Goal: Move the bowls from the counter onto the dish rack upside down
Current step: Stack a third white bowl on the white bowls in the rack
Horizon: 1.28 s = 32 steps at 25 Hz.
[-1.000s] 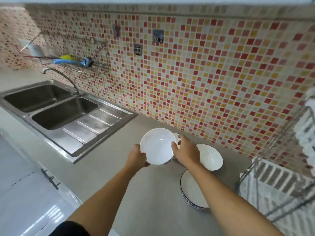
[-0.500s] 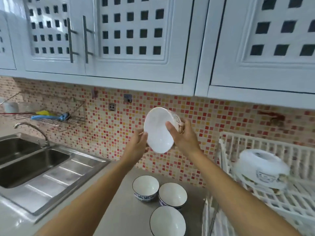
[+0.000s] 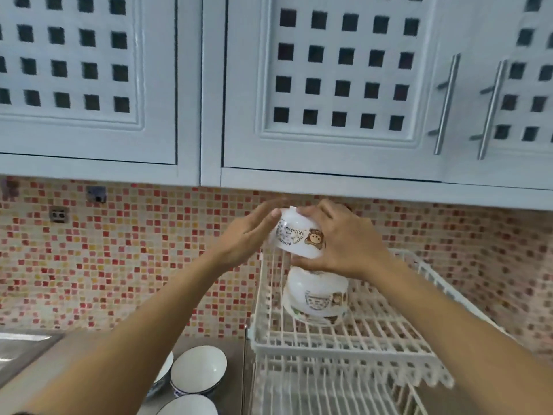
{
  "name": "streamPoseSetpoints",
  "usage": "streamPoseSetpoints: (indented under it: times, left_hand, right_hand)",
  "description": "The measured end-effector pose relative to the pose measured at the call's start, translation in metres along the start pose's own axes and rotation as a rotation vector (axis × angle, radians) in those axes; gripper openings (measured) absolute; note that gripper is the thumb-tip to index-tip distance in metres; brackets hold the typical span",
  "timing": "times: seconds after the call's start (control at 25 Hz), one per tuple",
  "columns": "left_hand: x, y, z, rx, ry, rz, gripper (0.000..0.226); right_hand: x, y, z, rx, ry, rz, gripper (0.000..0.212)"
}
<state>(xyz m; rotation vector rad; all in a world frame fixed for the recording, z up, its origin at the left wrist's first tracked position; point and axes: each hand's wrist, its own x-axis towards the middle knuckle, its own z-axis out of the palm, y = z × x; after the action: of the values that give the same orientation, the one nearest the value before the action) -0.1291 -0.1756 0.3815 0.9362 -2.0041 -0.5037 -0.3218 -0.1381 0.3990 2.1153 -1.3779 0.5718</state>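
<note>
Head view, looking forward and slightly up at a kitchen corner. Held in mid-air above the white wire dish rack [image 3: 344, 333]: a white bowl with a bear print [image 3: 294, 235], turned mouth-down, lettering on its side reading upside down. Right hand [image 3: 347, 241] wrapped over the bowl's right side and upturned base, fingers curled and gripping it. Left hand [image 3: 248, 235] at the bowl's left side, fingers stretched out and loosely spread, thumb tip touching the bowl near its base; hard to tell whether this hand bears any weight. Directly beneath the held bowl, already on the rack's upper tier: a stack of bear-print bowls [image 3: 317, 295], inverted, near the rack's back left corner; exact count in the stack unclear. Small gap between held bowl and stack, partly hidden by the right hand.

On the grey counter [image 3: 98, 348] at lower left, just beside the rack: blue-rimmed bowls [image 3: 197, 371], upright, white insides showing, clustered together, some cut off by the left forearm and the frame edge. Edge of a steel sink [image 3: 21, 345] at far left. Behind everything, a red, orange and cream mosaic tile wall [image 3: 119, 259]. Above, white cupboard doors [image 3: 329, 85] with square cut-outs and bar handles.
</note>
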Motion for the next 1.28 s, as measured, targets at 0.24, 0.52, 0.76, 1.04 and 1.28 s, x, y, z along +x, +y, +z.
streamPoseSetpoints:
  times: [0.24, 0.52, 0.76, 1.04, 1.28]
  left_hand:
    - [0.031, 0.001, 0.059, 0.182, -0.211, -0.004, 0.075]
    - [0.034, 0.0, 0.096, 0.473, -0.04, -0.07, 0.081]
    - [-0.004, 0.004, 0.095, 0.529, 0.049, 0.0, 0.081]
    - [-0.037, -0.014, 0.098, 0.526, -0.046, 0.117, 0.069]
    - [-0.041, -0.016, 0.099, 0.523, -0.132, 0.091, 0.061]
  right_hand:
    - [-0.021, 0.068, 0.018, 0.004, -0.129, -0.082, 0.096]
    - [-0.031, 0.1, 0.068, 0.017, -0.01, -0.284, 0.097]
    - [-0.047, 0.112, 0.074, 0.263, -0.058, -0.296, 0.107]
    - [-0.072, 0.101, 0.083, 0.369, -0.248, -0.207, 0.082]
    - [-0.079, 0.104, 0.092, 0.284, -0.136, -0.327, 0.076]
